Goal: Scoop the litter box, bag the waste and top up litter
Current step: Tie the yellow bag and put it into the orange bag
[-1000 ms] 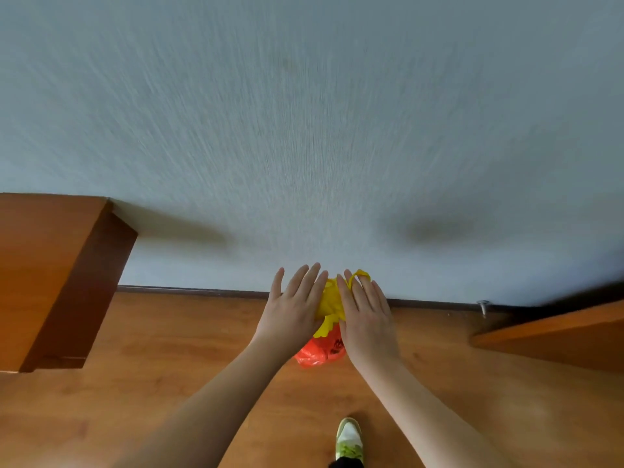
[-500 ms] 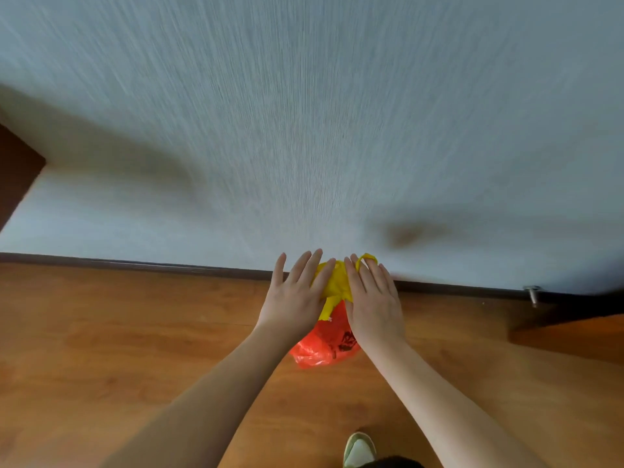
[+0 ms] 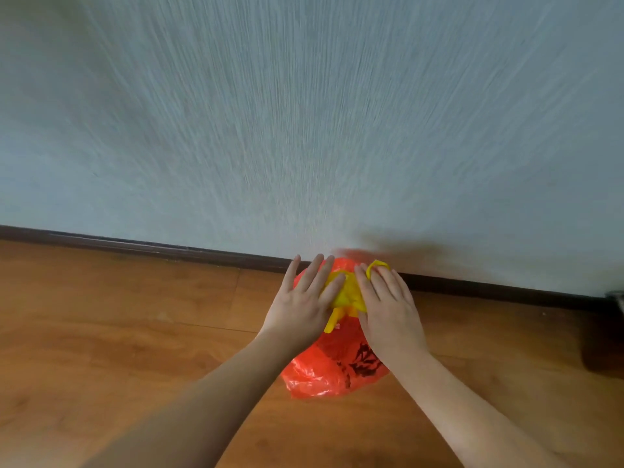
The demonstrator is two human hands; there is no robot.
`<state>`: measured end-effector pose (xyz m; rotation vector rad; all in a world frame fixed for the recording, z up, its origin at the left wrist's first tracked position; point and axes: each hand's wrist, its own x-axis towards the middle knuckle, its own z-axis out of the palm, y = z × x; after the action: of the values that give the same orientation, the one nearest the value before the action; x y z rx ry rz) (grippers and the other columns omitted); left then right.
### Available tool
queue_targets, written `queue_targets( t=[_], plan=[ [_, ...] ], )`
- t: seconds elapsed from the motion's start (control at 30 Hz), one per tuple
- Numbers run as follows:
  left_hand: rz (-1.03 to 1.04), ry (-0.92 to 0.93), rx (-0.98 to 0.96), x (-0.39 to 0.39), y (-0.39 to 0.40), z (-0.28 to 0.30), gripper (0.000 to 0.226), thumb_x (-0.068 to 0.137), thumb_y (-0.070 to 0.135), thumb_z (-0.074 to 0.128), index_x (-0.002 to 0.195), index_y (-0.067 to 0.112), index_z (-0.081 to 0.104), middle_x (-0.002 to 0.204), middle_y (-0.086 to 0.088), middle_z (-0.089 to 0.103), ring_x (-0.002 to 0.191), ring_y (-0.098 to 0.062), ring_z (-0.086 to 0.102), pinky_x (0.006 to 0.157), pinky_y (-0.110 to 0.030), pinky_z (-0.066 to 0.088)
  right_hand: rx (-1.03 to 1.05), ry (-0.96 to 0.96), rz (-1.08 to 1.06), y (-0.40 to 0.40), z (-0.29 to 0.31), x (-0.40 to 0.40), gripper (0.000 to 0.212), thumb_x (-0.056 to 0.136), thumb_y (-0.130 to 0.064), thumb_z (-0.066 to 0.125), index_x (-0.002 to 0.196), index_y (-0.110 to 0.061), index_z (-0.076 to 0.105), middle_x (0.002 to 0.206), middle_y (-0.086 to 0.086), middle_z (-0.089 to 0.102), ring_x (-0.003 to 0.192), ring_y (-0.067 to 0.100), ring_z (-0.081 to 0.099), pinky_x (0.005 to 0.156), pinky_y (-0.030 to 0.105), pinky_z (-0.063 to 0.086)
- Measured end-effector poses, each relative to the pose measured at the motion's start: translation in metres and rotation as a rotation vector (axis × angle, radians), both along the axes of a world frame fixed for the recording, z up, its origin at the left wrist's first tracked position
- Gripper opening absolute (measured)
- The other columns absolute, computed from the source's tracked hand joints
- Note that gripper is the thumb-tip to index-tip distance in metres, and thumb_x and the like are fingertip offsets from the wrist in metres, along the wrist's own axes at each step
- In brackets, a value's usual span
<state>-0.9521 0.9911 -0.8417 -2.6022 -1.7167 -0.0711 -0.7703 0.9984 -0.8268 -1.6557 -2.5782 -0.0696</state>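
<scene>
Both hands lie flat, side by side, on top of a red plastic bag (image 3: 332, 369) that sits on the wooden floor (image 3: 118, 332) close to the wall. The left hand (image 3: 300, 307) has its fingers straight and slightly spread, pointing toward the wall, with the palm pressing down on a bunch of yellow plastic (image 3: 344, 293) at the bag's top. The right hand (image 3: 388, 309) lies just beside it, fingers likewise straight and together, pressing on the other side of the yellow bunch. A small loop of the yellow plastic sticks out past the right fingertips, and a short yellow strip hangs down between the two hands over the red bag. Whether the thumbs pinch anything underneath cannot be told, since they are hidden below the palms.

The bag bulges out toward the person below the wrists and carries dark printed marks on its near right side. Its far edge reaches up to the dark baseboard (image 3: 152, 246) that runs along the foot of the pale grey-blue wall (image 3: 304, 113). The wall fills the upper part of the view and is streaked with blur. At the far right edge, a dark object (image 3: 607, 349) stands on the floor near the baseboard, too cut off and blurred to identify. Both forearms are bare and reach in from the bottom of the view.
</scene>
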Motion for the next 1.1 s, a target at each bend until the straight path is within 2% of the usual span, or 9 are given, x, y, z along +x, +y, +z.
queue_targets(
  t=[0.27, 0.37, 0.47, 0.53, 0.63, 0.8, 0.9, 1.0, 1.1],
  plan=[
    [0.041, 0.026, -0.094, 0.001, 0.004, -0.073, 0.055, 0.098, 0.035, 0.04, 0.15, 0.023, 0.027, 0.161, -0.011, 0.016, 0.149, -0.029, 0.006, 0.115, -0.064, 0.01, -0.043, -0.026, -0.056, -0.004, -0.085, -0.008, 0.074, 0.083, -0.024, 0.068, 0.147, -0.006, 0.034, 0.15, 0.011, 0.039, 0.136, 0.028, 0.04, 0.113, 0.044, 0.033],
    [0.055, 0.051, -0.119, 0.002, 0.004, -0.082, 0.056, 0.1, 0.037, 0.033, 0.153, 0.028, 0.015, 0.162, -0.009, 0.007, 0.15, -0.027, -0.001, 0.113, -0.067, 0.004, -0.061, -0.058, -0.072, -0.003, -0.102, -0.008, 0.075, 0.083, -0.025, 0.066, 0.147, -0.006, 0.033, 0.151, 0.012, 0.037, 0.137, 0.028, 0.04, 0.113, 0.043, 0.029],
    [0.046, 0.066, -0.128, 0.004, 0.005, -0.081, 0.057, 0.101, 0.039, 0.026, 0.154, 0.03, 0.006, 0.163, -0.007, 0.001, 0.15, -0.025, -0.005, 0.112, -0.067, 0.0, -0.125, -0.108, -0.074, -0.002, -0.106, -0.007, 0.071, 0.09, -0.025, 0.057, 0.149, -0.008, 0.023, 0.155, 0.011, 0.029, 0.142, 0.027, 0.031, 0.116, 0.042, 0.022],
    [0.046, 0.068, -0.128, 0.006, 0.004, -0.082, 0.058, 0.101, 0.041, 0.025, 0.154, 0.029, 0.007, 0.163, -0.007, 0.004, 0.15, -0.024, -0.002, 0.112, -0.066, -0.001, -0.157, -0.113, -0.093, -0.001, -0.106, -0.006, 0.071, 0.091, -0.028, 0.056, 0.15, -0.009, 0.021, 0.156, 0.01, 0.026, 0.143, 0.027, 0.027, 0.117, 0.042, 0.02],
    [0.021, 0.081, -0.131, 0.006, 0.004, -0.084, 0.063, 0.097, 0.05, 0.024, 0.155, 0.028, 0.012, 0.162, -0.007, 0.012, 0.15, -0.024, 0.004, 0.114, -0.064, -0.001, -0.161, -0.074, -0.122, 0.001, -0.098, -0.005, 0.07, 0.088, -0.036, 0.058, 0.148, -0.011, 0.033, 0.152, 0.011, 0.036, 0.14, 0.028, 0.034, 0.114, 0.043, 0.028],
    [0.018, 0.108, -0.152, 0.004, 0.006, -0.076, 0.075, 0.091, 0.063, 0.015, 0.155, 0.027, 0.003, 0.163, -0.005, 0.001, 0.15, -0.022, -0.005, 0.114, -0.062, -0.003, -0.111, -0.033, -0.149, 0.0, -0.083, -0.003, 0.053, 0.086, -0.04, 0.059, 0.133, -0.016, 0.054, 0.132, 0.009, 0.057, 0.128, 0.028, 0.048, 0.106, 0.042, 0.038],
    [0.069, 0.103, -0.187, 0.004, -0.003, -0.063, 0.077, 0.091, 0.066, 0.016, 0.155, 0.026, 0.001, 0.163, -0.003, 0.0, 0.15, -0.022, -0.007, 0.115, -0.061, -0.002, -0.166, -0.03, -0.169, -0.008, -0.07, -0.003, 0.048, 0.088, -0.042, 0.059, 0.128, -0.017, 0.058, 0.128, 0.009, 0.059, 0.125, 0.027, 0.05, 0.105, 0.042, 0.038],
    [0.127, 0.099, -0.248, 0.006, -0.021, -0.037, 0.074, 0.094, 0.064, 0.013, 0.155, 0.025, -0.003, 0.163, -0.001, -0.001, 0.15, -0.022, -0.007, 0.116, -0.061, 0.0, -0.22, -0.044, -0.168, -0.022, -0.047, 0.0, 0.039, 0.091, -0.037, 0.054, 0.125, -0.018, 0.059, 0.126, 0.009, 0.06, 0.123, 0.028, 0.05, 0.106, 0.042, 0.037],
    [0.152, 0.086, -0.276, 0.01, -0.037, 0.004, 0.071, 0.095, 0.061, 0.012, 0.154, 0.024, -0.002, 0.163, -0.002, 0.002, 0.15, -0.022, -0.004, 0.118, -0.058, 0.004, -0.241, -0.021, -0.19, -0.039, -0.01, 0.003, 0.029, 0.093, -0.029, 0.054, 0.117, -0.017, 0.066, 0.125, 0.01, 0.061, 0.119, 0.029, 0.054, 0.1, 0.043, 0.043]
  ],
)
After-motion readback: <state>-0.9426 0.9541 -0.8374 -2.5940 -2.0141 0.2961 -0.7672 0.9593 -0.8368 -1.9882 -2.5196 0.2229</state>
